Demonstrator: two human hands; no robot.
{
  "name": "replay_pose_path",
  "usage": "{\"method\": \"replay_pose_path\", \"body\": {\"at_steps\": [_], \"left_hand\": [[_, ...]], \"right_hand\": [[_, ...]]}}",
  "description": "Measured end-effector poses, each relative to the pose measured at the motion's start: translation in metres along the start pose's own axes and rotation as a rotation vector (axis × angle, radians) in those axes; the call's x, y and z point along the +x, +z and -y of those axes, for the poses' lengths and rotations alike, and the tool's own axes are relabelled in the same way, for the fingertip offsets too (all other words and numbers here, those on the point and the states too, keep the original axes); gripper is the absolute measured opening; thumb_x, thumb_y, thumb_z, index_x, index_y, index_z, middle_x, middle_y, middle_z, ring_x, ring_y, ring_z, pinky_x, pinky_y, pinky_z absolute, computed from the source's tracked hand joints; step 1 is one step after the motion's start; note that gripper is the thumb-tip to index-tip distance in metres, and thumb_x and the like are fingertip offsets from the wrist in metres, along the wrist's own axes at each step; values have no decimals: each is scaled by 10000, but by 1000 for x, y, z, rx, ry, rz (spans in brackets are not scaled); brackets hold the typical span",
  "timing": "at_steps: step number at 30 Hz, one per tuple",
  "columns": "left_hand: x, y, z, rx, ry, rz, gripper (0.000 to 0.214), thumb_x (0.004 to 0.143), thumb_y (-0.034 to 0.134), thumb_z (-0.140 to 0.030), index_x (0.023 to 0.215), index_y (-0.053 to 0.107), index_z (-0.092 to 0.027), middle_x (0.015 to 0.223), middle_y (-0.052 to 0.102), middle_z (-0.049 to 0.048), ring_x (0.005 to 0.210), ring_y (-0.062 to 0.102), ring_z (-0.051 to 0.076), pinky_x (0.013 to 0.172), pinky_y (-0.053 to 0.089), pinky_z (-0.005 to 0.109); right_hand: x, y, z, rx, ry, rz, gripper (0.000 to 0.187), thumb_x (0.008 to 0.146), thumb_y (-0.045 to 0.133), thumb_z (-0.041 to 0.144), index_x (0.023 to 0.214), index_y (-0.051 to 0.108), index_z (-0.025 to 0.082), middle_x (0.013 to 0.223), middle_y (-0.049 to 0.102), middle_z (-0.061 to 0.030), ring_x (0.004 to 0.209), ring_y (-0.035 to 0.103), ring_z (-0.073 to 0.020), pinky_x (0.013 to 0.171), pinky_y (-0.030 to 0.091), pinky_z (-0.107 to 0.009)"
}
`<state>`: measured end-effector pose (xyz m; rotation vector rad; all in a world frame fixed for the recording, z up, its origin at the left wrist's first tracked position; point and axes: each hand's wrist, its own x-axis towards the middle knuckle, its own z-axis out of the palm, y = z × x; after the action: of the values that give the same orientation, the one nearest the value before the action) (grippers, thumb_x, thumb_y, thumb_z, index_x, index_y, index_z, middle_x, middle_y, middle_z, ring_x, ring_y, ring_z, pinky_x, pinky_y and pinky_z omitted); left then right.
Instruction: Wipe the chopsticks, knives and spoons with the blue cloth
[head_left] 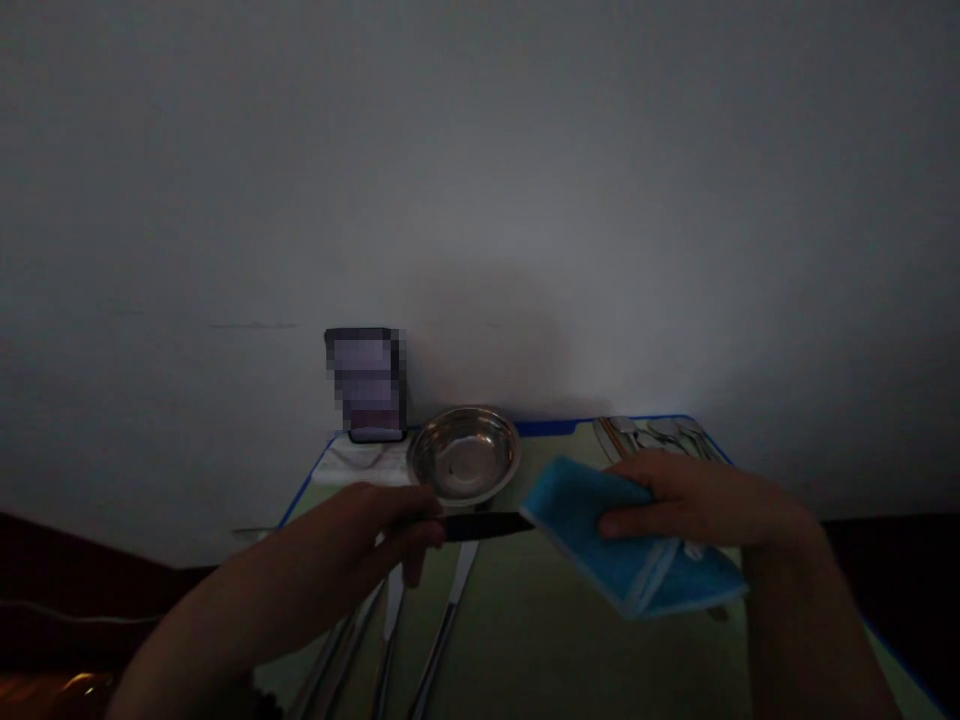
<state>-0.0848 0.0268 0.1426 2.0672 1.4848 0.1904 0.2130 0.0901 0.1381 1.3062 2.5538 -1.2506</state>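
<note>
My left hand (375,530) is closed around the handle end of a dark knife (484,525) that points right, level above the table. My right hand (697,505) grips a folded blue cloth (622,545), and the cloth's left edge wraps the knife's far end. Both hands hover over a pale green table (540,640) with a blue rim. Below the left hand lie several pieces of metal cutlery (420,640) with their handles toward me.
A steel bowl (465,455) stands at the table's back, next to a phone (367,385) propped upright on a white stand. More metal utensils (652,435) lie at the back right corner. A bare grey wall fills the upper view.
</note>
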Motion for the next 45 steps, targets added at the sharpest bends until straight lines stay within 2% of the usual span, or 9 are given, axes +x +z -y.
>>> {"method": "replay_pose_path", "body": {"at_steps": [4, 7, 12, 17, 20, 25, 35, 41, 45], "left_hand": [[-3, 4, 10, -9, -16, -9, 291, 903, 389, -403, 807, 596, -223, 708, 623, -35, 682, 599, 142, 645, 443, 220], [-4, 5, 14, 0, -33, -12, 296, 894, 398, -416, 800, 603, -225, 707, 620, -30, 682, 593, 144, 644, 444, 225], [-4, 6, 8, 23, 7, 5, 310, 881, 396, -400, 767, 614, -212, 701, 634, -4, 644, 588, 157, 595, 439, 238], [7, 12, -11, 44, 50, -58, 245, 871, 415, -332, 865, 633, -219, 755, 655, 17, 665, 584, 174, 599, 431, 249], [13, 14, -22, 34, 83, -40, 246, 892, 399, -322, 949, 620, -231, 728, 645, 4, 626, 566, 163, 586, 418, 243], [13, 10, -22, -13, 87, 48, 289, 920, 355, -376, 936, 608, -238, 659, 600, -25, 557, 542, 140, 520, 382, 227], [7, 6, -4, 28, -20, -7, 402, 918, 332, -439, 737, 588, -188, 663, 621, 1, 611, 584, 150, 574, 410, 239], [7, -1, -8, 1, 56, -65, 358, 891, 394, -427, 765, 626, -185, 680, 625, 1, 615, 565, 144, 560, 419, 224], [7, -1, -6, -32, 70, -34, 346, 884, 423, -443, 774, 630, -188, 692, 629, -1, 609, 573, 139, 549, 426, 217]], "right_hand": [[-15, -5, -23, 81, 68, -58, 368, 787, 520, 508, 871, 653, 175, 779, 667, -15, 690, 626, -145, 576, 475, -220], [-18, -6, -24, 87, 68, -75, 371, 791, 515, 509, 851, 645, 167, 749, 654, -14, 658, 614, -134, 558, 471, -215], [-4, -4, -5, 79, 4, -23, 425, 784, 494, 553, 789, 616, 146, 678, 618, -19, 576, 573, -119, 484, 426, -208], [17, 5, 21, -81, -153, -10, 384, 814, 481, 486, 682, 591, 143, 603, 552, 2, 526, 503, -85, 438, 337, -182], [25, 9, 29, -105, -221, 19, 362, 826, 472, 465, 720, 597, 142, 643, 579, -10, 565, 522, -95, 465, 344, -187], [22, 4, 24, -28, -156, 69, 367, 804, 488, 502, 736, 592, 156, 658, 583, -2, 566, 528, -99, 469, 359, -193], [-11, -13, -5, 18, -45, -161, 355, 790, 510, 501, 870, 630, 177, 766, 636, -13, 643, 583, -136, 562, 438, -234], [-27, -17, -6, 50, -55, -264, 332, 776, 546, 465, 973, 645, 215, 845, 664, -20, 689, 596, -147, 617, 466, -260], [-33, -16, -4, 50, -67, -277, 320, 778, 556, 415, 1005, 662, 215, 847, 678, -31, 698, 606, -156, 606, 474, -262]]}}
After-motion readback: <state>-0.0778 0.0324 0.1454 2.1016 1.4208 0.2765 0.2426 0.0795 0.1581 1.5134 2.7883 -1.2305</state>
